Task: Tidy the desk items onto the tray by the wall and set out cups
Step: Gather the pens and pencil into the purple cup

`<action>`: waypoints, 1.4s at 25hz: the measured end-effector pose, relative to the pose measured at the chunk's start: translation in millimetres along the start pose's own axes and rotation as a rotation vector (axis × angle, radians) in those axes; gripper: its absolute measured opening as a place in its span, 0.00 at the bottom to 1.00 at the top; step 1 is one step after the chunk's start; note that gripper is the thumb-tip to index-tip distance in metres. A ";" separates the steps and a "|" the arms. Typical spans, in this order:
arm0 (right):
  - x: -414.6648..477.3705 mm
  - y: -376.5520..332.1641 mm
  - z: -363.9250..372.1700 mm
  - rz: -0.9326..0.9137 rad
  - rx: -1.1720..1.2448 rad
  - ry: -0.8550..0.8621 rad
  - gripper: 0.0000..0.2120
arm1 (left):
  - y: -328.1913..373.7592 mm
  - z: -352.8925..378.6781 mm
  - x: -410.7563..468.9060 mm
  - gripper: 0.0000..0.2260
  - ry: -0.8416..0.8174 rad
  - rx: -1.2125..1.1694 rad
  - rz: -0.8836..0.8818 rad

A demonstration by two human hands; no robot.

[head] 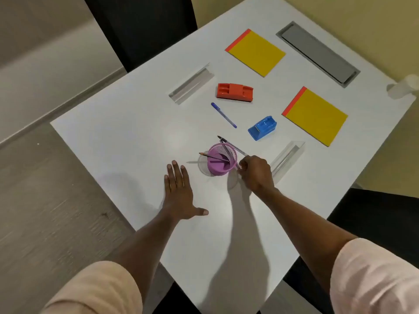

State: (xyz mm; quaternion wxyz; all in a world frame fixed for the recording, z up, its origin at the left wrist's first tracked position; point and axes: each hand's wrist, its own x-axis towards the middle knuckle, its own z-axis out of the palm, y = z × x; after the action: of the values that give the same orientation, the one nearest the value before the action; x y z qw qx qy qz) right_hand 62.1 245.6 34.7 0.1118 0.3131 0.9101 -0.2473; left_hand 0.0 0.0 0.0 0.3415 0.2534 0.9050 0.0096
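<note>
The right hand [256, 172] was curled around a thin clear pen [233, 147], pinching it low near the side of the purple mesh pen cup [221, 159], with the pen's dark tip pointing up and away over the cup's rim. The left hand [179, 193] lay flat and open on the white tabletop [118, 132], fingers spread, gripping nothing, just beside the cup on its near left. A pencil [213, 157] leaned inside the cup, its tip sticking out to the left.

Beyond the cup lay a blue pen [224, 115], loose on the surface, and past that an orange eraser block [234, 92]. A blue tape dispenser [262, 128] sat just right of the blue pen. Two yellow notepads with orange bindings lay farther off: one [257, 52] toward the far edge, the other [316, 116] to the right. A clear acrylic stand [191, 83] sat at the far left of the group, and another [286, 158] lay close by the right hand's knuckles, crowding that side. A grey recessed tray [317, 53] ran along the far edge by the wall, and a pale cup [402, 87] stood at the far right corner, blurred.

The near-left half of the tabletop lay bare, its edge dropping to grey floor [45, 189].
</note>
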 end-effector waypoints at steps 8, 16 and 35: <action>24.5 3.1 10.9 -0.070 -0.051 0.024 0.09 | -14.5 15.4 8.1 0.79 -0.024 -0.095 0.037; -1.2 21.6 -18.2 -0.077 0.084 0.082 0.10 | -12.8 13.9 4.6 0.78 -0.067 -0.111 0.042; -15.4 -36.5 -33.2 -0.512 0.360 0.232 0.05 | -15.1 21.0 7.4 0.79 -0.005 -0.109 0.036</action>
State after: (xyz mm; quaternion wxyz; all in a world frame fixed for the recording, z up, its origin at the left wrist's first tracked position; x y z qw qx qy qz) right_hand 49.6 230.1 82.4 -0.1155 0.1152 0.9077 -0.3866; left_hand 1.5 -13.0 -23.5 0.3570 0.2508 0.8975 0.0646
